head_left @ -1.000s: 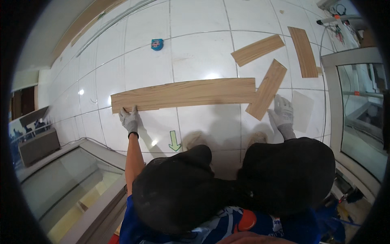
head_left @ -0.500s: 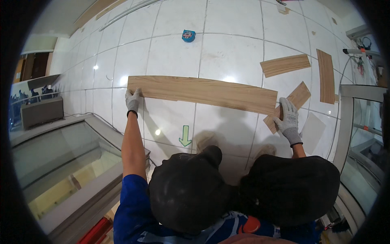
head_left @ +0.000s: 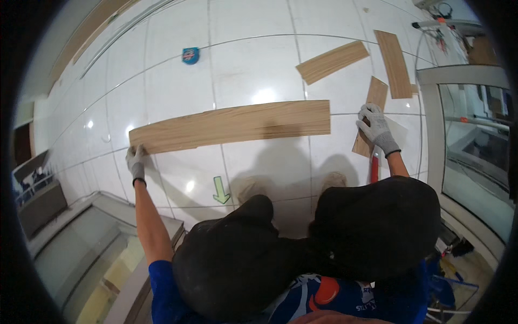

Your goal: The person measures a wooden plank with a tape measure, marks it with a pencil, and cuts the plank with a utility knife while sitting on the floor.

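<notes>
A long wood-look plank (head_left: 232, 127) lies across the white floor tiles in front of me. At its left end my left hand (head_left: 136, 159), in a grey glove, is closed on the lower edge. My right hand (head_left: 377, 129), also gloved, is off the long plank and over a short tilted wood-look strip (head_left: 379, 92). Its fingers are curled in, and what they hold, if anything, is hidden. A tool with a red handle (head_left: 374, 168) lies just below that hand, its upper part partly covered. Beside the hand a pale flat sheet (head_left: 398, 131) shows under the strip.
Two more cut planks, one slanted (head_left: 333, 62) and one nearly upright (head_left: 394, 63), lie at the far right. A blue tape measure (head_left: 190, 55) sits beyond the long plank. A green arrow (head_left: 220, 190) marks the floor. Glass-paned frames stand left (head_left: 91, 237) and right (head_left: 431, 129).
My right hand has left the long plank's right end and curled over the short strip. The red-handled tool has come into sight. My view has turned, so the plank now slants the other way.
</notes>
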The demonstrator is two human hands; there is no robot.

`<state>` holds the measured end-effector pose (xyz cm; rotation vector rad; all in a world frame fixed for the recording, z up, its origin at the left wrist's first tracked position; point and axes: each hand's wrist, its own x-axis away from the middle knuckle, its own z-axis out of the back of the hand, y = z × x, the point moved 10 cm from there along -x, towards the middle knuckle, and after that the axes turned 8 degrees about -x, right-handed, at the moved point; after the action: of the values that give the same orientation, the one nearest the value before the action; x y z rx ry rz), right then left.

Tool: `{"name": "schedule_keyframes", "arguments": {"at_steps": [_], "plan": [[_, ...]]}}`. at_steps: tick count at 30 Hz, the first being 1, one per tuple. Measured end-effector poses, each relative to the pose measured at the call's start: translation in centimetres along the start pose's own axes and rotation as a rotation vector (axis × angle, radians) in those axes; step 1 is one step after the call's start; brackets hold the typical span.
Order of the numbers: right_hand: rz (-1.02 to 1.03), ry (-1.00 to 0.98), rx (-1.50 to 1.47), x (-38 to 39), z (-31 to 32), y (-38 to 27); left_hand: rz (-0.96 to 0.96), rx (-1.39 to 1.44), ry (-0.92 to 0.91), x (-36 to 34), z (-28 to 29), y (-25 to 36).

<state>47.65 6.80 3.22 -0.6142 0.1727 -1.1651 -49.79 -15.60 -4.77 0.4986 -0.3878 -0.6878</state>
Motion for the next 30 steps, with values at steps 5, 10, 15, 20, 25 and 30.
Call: {"name": "schedule_keyframes", "arguments": {"at_steps": [5, 10, 15, 20, 25, 30], "plan": [[-0.019, 0.139, 0.016, -1.1, 0.9, -3.1, -0.019, -0.016, 0.011, 0.7, -1.8, 2.3], [0.131, 0.214, 0.030, -2.9, -3.5, -8.7, -0.026, -0.355, 0.216, 3.0, -2.5, 13.0], [0.144, 0.186, 0.113, -2.9, -5.6, -8.0, -0.541, -0.204, 0.245, 5.9, -9.3, 35.2], [0.146, 0.186, 0.074, -3.0, -5.6, -7.6, -0.485, -0.211, 0.018, 1.5, -19.3, 45.1], [0.144, 0.191, 0.051, -3.0, -5.0, -8.2, -0.518, -0.566, -0.048, -0.4, -23.0, 48.3], [0.202, 0.235, 0.032, -3.3, -5.1, -8.5, -0.427, 0.013, -0.319, 5.0, -23.7, 45.5]]}}
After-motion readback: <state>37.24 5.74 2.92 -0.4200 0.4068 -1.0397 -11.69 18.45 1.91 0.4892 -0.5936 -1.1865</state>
